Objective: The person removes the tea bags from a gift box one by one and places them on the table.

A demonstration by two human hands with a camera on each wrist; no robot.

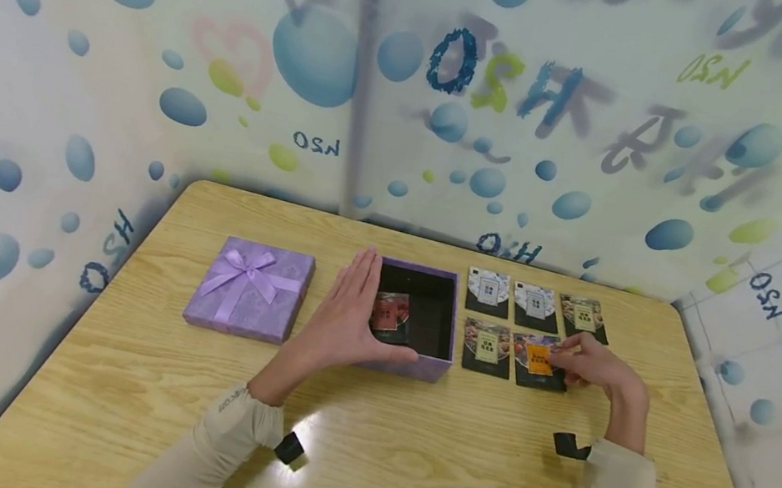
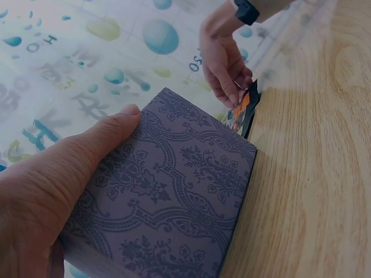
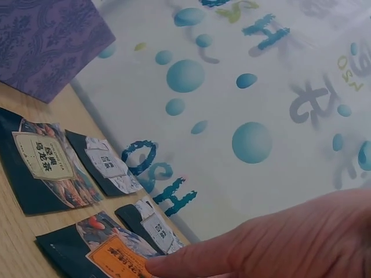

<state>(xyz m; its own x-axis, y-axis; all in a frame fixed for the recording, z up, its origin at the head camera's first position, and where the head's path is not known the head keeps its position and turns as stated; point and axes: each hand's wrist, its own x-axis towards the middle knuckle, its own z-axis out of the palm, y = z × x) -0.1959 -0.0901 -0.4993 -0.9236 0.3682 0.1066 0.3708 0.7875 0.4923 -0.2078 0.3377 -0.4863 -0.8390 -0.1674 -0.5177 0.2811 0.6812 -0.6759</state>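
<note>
In the head view my left hand (image 1: 349, 318) lies along the left side of a purple patterned gift box (image 1: 429, 369), fingers straight and thumb over its front edge. The box stands without its lid, and a dark tea packet with a red label (image 1: 391, 316) lies in its left part. My right hand (image 1: 596, 367) pinches the right edge of a tea packet with an orange label (image 1: 539, 361). In the left wrist view that packet looks tilted, its edge raised at the fingertips. The thumb overlaps the orange label in the right wrist view.
Left of the box lies the purple lid (image 1: 251, 290) with a ribbon bow. Two white-label packets (image 1: 487, 292) and a pale-label packet (image 1: 583, 317) form a back row; another pale-label packet (image 1: 487, 348) lies beside the orange one. A patterned curtain (image 1: 411, 112) hangs behind the table.
</note>
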